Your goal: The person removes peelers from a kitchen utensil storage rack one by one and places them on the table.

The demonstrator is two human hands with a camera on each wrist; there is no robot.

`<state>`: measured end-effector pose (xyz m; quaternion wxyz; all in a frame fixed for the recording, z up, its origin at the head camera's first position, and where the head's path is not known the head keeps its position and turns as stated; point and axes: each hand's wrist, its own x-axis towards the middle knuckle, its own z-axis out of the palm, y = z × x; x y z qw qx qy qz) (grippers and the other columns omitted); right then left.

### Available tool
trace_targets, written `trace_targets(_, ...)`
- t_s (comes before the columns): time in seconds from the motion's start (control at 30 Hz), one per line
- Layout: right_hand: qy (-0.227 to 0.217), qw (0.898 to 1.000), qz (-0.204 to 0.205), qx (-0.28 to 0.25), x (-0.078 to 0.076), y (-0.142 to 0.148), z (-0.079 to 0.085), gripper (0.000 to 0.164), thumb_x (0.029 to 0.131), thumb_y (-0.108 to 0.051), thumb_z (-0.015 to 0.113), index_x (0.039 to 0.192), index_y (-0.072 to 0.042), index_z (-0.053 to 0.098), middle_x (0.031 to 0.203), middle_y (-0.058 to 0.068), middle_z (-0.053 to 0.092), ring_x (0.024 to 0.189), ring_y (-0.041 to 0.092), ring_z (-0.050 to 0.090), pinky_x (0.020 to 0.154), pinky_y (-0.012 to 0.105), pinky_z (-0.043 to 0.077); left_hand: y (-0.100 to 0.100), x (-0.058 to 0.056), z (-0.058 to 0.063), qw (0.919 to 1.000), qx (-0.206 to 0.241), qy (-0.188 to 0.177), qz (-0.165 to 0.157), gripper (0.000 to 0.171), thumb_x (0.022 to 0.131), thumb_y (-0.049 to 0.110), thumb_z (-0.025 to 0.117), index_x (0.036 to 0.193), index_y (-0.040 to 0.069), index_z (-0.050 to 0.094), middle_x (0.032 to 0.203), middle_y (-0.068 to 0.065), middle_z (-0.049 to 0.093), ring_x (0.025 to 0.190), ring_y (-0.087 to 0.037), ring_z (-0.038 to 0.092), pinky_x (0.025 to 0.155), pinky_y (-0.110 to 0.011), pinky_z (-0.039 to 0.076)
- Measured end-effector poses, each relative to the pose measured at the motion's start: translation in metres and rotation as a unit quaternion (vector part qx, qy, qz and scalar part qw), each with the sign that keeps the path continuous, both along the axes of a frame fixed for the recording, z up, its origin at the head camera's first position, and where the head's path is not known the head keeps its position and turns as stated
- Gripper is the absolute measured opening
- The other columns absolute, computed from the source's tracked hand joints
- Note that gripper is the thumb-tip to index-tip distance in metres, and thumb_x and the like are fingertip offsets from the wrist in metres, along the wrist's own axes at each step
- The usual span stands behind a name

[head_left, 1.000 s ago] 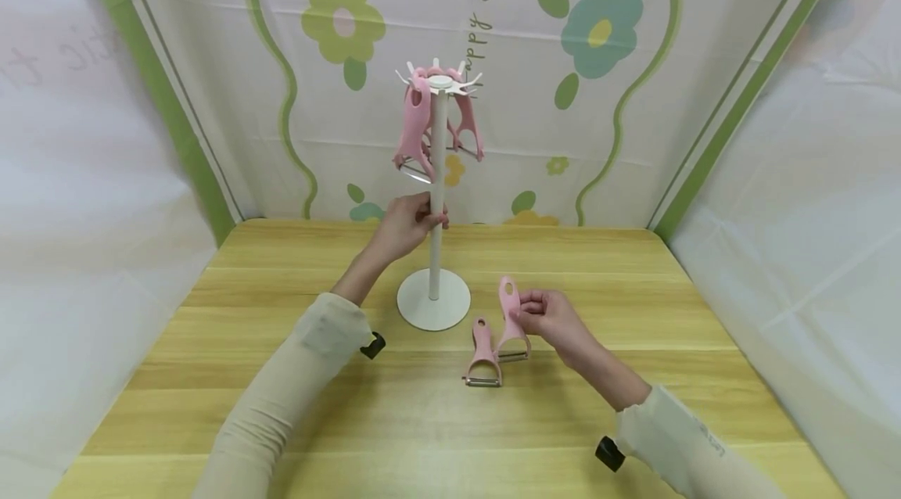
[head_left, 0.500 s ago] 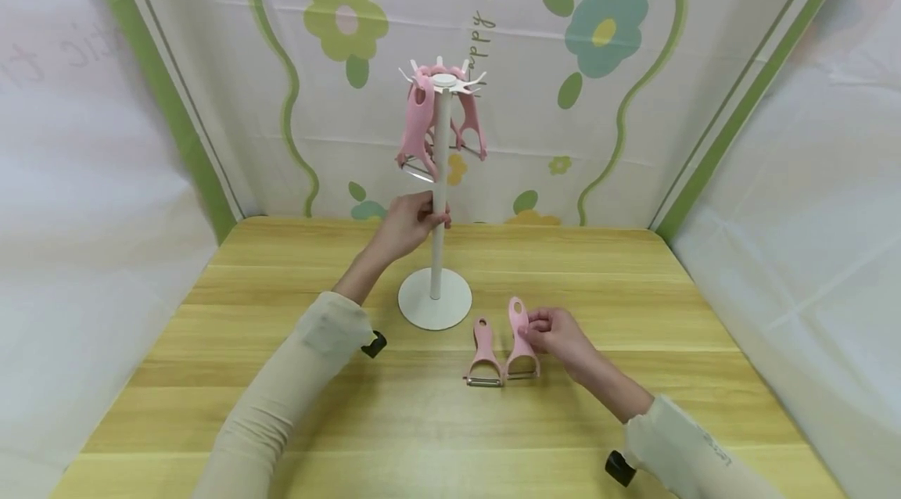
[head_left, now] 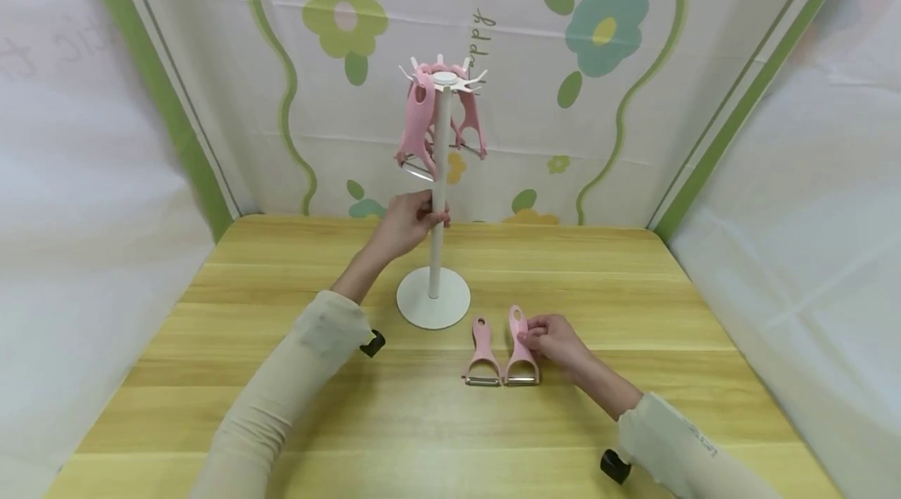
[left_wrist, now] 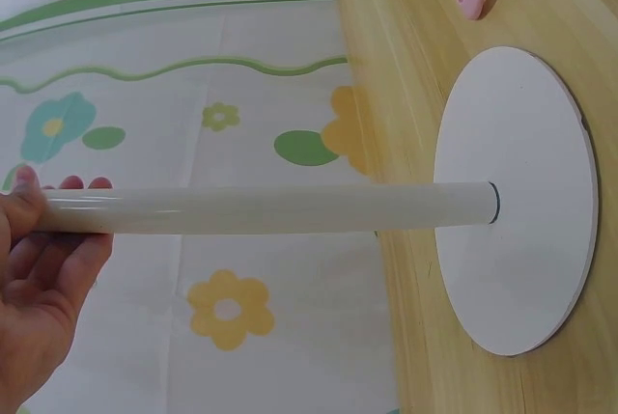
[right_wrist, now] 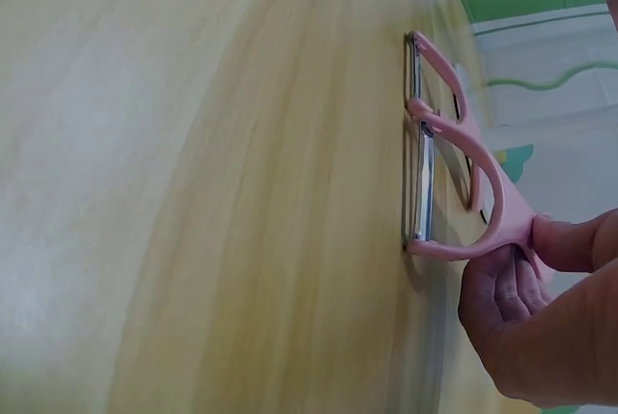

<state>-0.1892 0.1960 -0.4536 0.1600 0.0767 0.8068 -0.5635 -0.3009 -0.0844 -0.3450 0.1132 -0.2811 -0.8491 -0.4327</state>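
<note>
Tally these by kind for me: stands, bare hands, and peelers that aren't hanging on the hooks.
White hook stand: 1
Left hand and right hand: 2
Pink Y-peelers off the hooks: 2
Total: 5

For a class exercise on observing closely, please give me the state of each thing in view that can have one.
White stand: upright on the table
Hanging pink peelers: on the stand, blade ends down
Hooks: some occupied, some bare
Loose pink peeler: lying on the table, not held
Held pink peeler: pinched by the right hand
Left hand: grips the stand
Right hand: pinches the held peeler
</note>
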Motion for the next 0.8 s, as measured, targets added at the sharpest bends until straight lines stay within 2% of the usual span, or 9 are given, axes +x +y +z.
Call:
trace_targets(0.3, -0.017, 1.0, -0.014, -0.01, -0.004, 0.003, -0.006, 0.027, 0.086, 0.0, 0.06, 0.111, 0.01, 0.055, 0.087, 0.011, 0.066, 0.071, 0.013, 0.063, 0.065, 0.027, 0.055, -0.002, 0.001, 0.003, 1.0, -0.003, 0.009, -0.002, 0.013, 0.089, 0.02, 0.061, 0.092, 0.007, 0.061, 0.085, -0.005, 0.069, 0.08, -0.016, 0.067, 0.079, -0.032, 0.055)
trace_targets(0.5, -0.012, 1.0, -0.021, 0.007, -0.005, 0.0, -0.011, 0.024, 0.086, -0.001, 0.06, 0.107, 0.009, 0.056, 0.081, 0.011, 0.065, 0.066, 0.012, 0.062, 0.06, 0.025, 0.054, -0.002, 0.0, 0.002, 1.0, -0.006, 0.007, -0.001, 0.013, 0.089, 0.019, 0.061, 0.093, 0.007, 0.062, 0.085, -0.005, 0.068, 0.08, -0.016, 0.067, 0.079, -0.033, 0.055)
trace_targets(0.67, 0.012, 0.998, -0.022, 0.053, -0.003, -0.001, -0.016, 0.02, 0.085, -0.003, 0.063, 0.1, 0.009, 0.06, 0.077, 0.011, 0.064, 0.061, 0.012, 0.059, 0.053, 0.022, 0.051, -0.001, 0.0, 0.001, 1.0, -0.008, 0.003, 0.001, 0.012, 0.088, 0.02, 0.061, 0.092, 0.008, 0.062, 0.084, -0.004, 0.069, 0.08, -0.016, 0.067, 0.079, -0.032, 0.055)
trace_targets(0.8, 0.05, 0.991, -0.009, 0.123, -0.001, -0.001, -0.017, 0.023, 0.083, -0.009, 0.067, 0.099, 0.006, 0.061, 0.073, 0.008, 0.066, 0.059, 0.011, 0.058, 0.051, 0.022, 0.048, 0.0, -0.001, -0.001, 1.0, -0.005, -0.001, 0.0, 0.013, 0.088, 0.021, 0.061, 0.092, 0.008, 0.062, 0.084, -0.003, 0.069, 0.08, -0.016, 0.067, 0.078, -0.031, 0.055)
